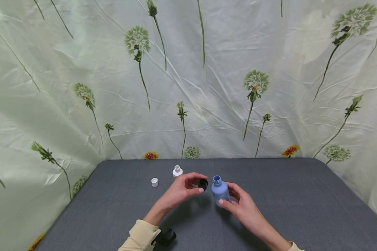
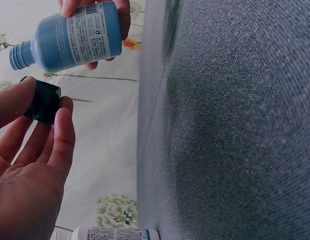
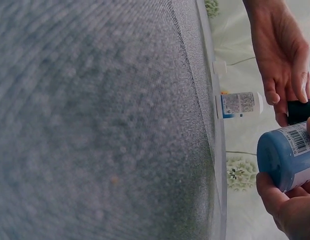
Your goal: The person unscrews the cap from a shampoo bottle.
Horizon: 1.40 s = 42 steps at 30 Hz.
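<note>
My left hand (image 1: 188,186) pinches a black cap (image 1: 202,184) between thumb and fingertips, its hollow side showing in the head view. Close by on the right, my right hand (image 1: 243,209) grips a blue bottle (image 1: 220,191) round its body. The bottle's threaded neck is bare, and the left wrist view shows a printed label (image 2: 90,37) with a barcode on its side. Cap and bottle are apart, the cap just left of the neck. In the right wrist view the bottle's base (image 3: 272,157) is seen above the grey tabletop.
Behind my left hand a white bottle (image 1: 177,171) stands uncapped on the grey table (image 1: 119,205), partly hidden by the hand. Left of it lies a white cap (image 1: 155,182). A pale curtain (image 1: 207,115) printed with dandelions hangs round the table's back and sides.
</note>
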Each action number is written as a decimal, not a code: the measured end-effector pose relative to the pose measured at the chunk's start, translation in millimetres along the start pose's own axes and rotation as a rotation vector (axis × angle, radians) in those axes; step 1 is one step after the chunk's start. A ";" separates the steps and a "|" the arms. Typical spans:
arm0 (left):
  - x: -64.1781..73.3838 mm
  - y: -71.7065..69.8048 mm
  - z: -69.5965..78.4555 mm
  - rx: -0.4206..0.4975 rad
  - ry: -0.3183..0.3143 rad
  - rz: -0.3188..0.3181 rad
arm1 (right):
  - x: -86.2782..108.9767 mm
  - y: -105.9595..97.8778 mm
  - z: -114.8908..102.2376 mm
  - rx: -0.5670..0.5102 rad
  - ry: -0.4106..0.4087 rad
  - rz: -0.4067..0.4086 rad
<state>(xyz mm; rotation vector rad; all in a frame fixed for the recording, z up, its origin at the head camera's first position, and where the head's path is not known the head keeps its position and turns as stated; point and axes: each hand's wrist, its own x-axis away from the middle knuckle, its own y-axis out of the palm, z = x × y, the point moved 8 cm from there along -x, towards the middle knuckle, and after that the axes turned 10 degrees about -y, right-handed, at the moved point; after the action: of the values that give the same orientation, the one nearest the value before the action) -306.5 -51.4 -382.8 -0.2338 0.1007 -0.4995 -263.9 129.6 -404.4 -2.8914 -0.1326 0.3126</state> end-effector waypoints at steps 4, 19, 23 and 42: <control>-0.5 1.4 0.4 -0.006 0.014 -0.005 | 0.4 -2.0 -1.2 0.009 -0.006 0.014; -4.2 3.5 -9.0 -0.048 -0.023 0.036 | -2.6 -8.7 3.1 0.031 -0.003 0.023; -5.5 5.5 -10.3 -0.042 -0.024 0.030 | -3.5 -12.9 2.1 0.042 -0.011 0.022; -41.1 20.2 -9.8 -0.111 -0.034 0.049 | -17.7 -39.2 10.7 0.100 -0.024 0.036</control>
<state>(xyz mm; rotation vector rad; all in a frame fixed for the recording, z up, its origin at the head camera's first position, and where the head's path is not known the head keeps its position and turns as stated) -334.6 -16.3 -395.7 -0.3476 0.1005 -0.4416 -286.0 168.0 -401.8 -2.7940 -0.0669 0.3500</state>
